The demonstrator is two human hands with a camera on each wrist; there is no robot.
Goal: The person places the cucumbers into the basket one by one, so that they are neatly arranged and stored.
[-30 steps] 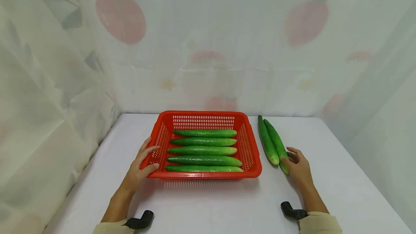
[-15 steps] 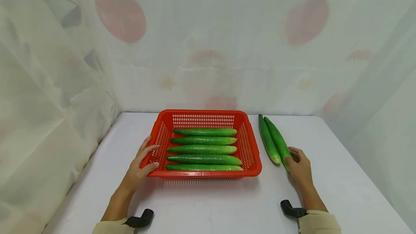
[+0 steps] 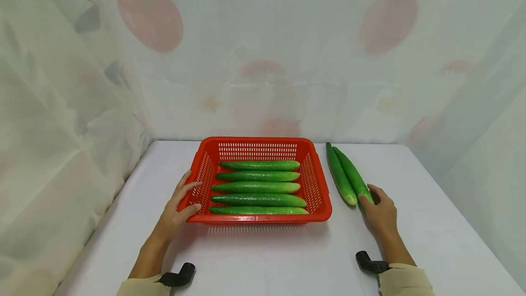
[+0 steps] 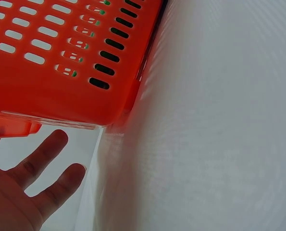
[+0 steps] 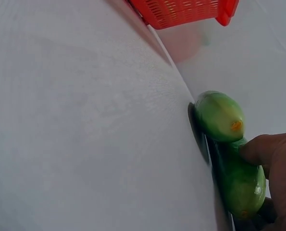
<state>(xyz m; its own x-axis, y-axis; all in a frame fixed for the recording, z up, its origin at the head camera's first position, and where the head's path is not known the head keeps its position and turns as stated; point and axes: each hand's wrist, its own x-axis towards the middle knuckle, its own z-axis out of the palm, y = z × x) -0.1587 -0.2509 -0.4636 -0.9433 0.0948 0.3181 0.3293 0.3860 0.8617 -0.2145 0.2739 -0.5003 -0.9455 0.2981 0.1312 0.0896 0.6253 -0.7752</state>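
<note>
A red basket (image 3: 271, 218) stands mid-table with several green cucumbers (image 3: 256, 187) lying crosswise in it. My left hand (image 3: 174, 211) rests on its left rim, with thumb and a finger reaching over the edge; in the left wrist view two fingers (image 4: 61, 190) stretch out straight and spread outside the basket. On the right, two more cucumbers lie side by side. My right hand (image 3: 380, 209) holds the near end of the right-hand cucumber (image 3: 351, 172) between thumb and fingers, the fingers partly hidden. The other cucumber (image 3: 340, 177) lies just left of it.
A white-covered table (image 3: 263, 259) carries everything. Behind it hangs a pale curtain (image 3: 263, 54) with faded fruit prints, and a crumpled sheet (image 3: 61, 127) hangs at the left. The basket lies between my hands, its right wall near the loose cucumbers.
My right hand has closed its hold on the cucumber's near end, and that end has shifted slightly right. The left hand stays on the basket rim.
</note>
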